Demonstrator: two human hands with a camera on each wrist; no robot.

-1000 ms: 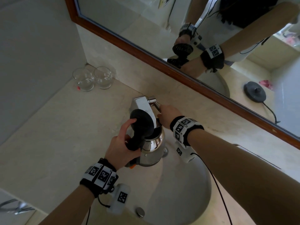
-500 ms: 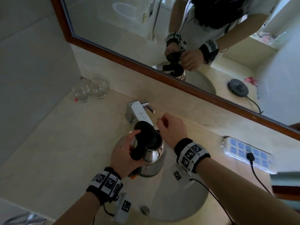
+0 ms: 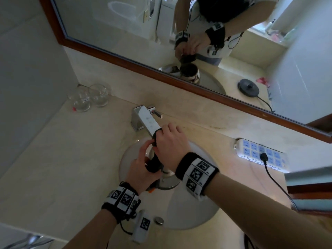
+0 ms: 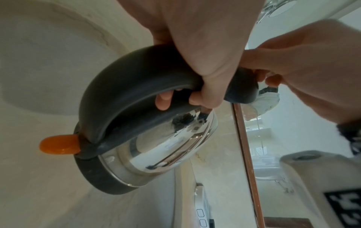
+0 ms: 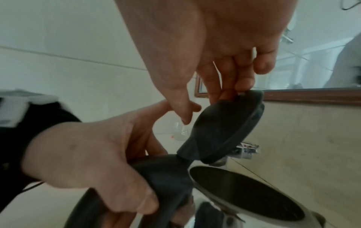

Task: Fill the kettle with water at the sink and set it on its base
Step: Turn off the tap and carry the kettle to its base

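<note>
Steel and black plastic, the kettle (image 4: pixel 166 148) hangs over the sink (image 3: pixel 188 218), just in front of the faucet (image 3: pixel 145 119). Nearest the sink's front rim, the left hand (image 3: pixel 140 169) has its fingers wrapped round the curved black handle (image 4: pixel 125 95), with an orange switch (image 4: pixel 58 145) sticking out at the handle's foot. Just beyond, above the kettle's open mouth, the right hand (image 3: pixel 170 142) pinches the far edge of the hinged black lid (image 5: pixel 226 131) between its fingertips; the lid stands tilted up. Past the faucet, on the counter's (image 3: pixel 62 159) left, stand 2 clear glasses (image 3: pixel 89 97) side by side. To the sink's right a white power strip (image 3: pixel 260 153) lies against the wall with 1 black plug (image 3: pixel 263 156) in it. Behind the faucet hangs a wood-framed mirror (image 3: pixel 125 33), which reflects a round black kettle base (image 3: pixel 248 87).
</note>
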